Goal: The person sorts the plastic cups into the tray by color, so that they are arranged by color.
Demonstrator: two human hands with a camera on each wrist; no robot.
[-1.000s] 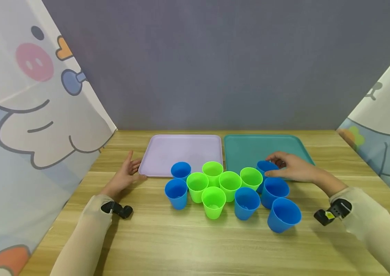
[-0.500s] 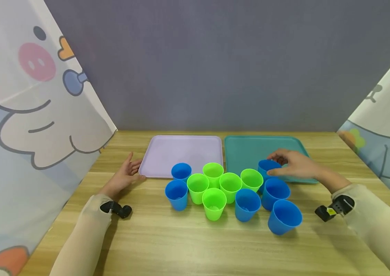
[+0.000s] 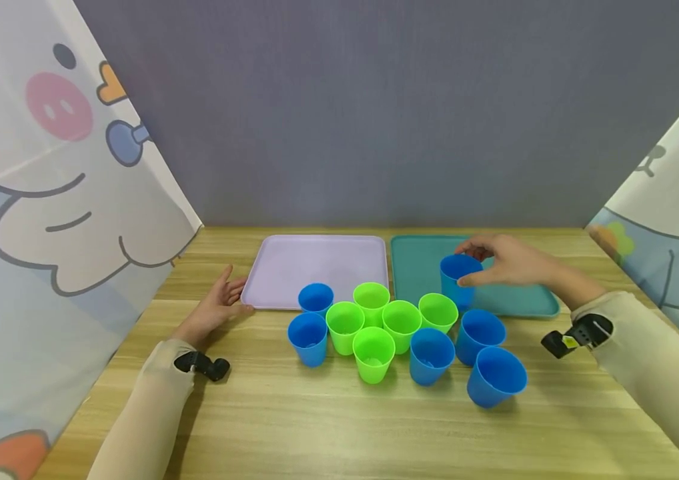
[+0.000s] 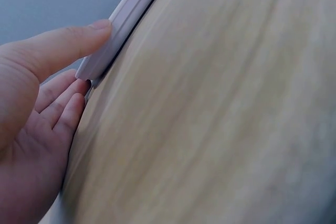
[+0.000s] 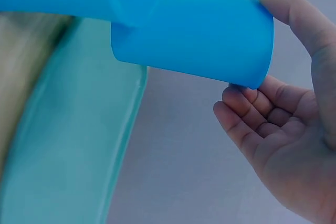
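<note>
My right hand (image 3: 510, 261) grips a blue cup (image 3: 458, 283) by its rim, thumb on the near side and fingers on the far side. The cup is upright over the front part of the teal tray (image 3: 420, 257); in the right wrist view the held blue cup (image 5: 194, 38) partly hides behind another one. At the left, my left hand (image 3: 213, 310) lies beside the front left corner of the lavender tray (image 3: 321, 257). Its thumb touches the tray rim (image 4: 128, 19) in the left wrist view, and its fingers are relaxed near the corner.
Several green cups (image 3: 373, 353) stand in a cluster before the trays. Two blue cups (image 3: 308, 339) are left of them; another blue cup (image 3: 429, 357) stands to the right, near two more blue cups (image 3: 495, 377). A grey backdrop (image 3: 339, 113) rises behind the wooden table (image 3: 315, 427).
My right hand has raised the blue cup from among the others and carried it slightly away over the teal tray. My left hand stays at the lavender tray's corner.
</note>
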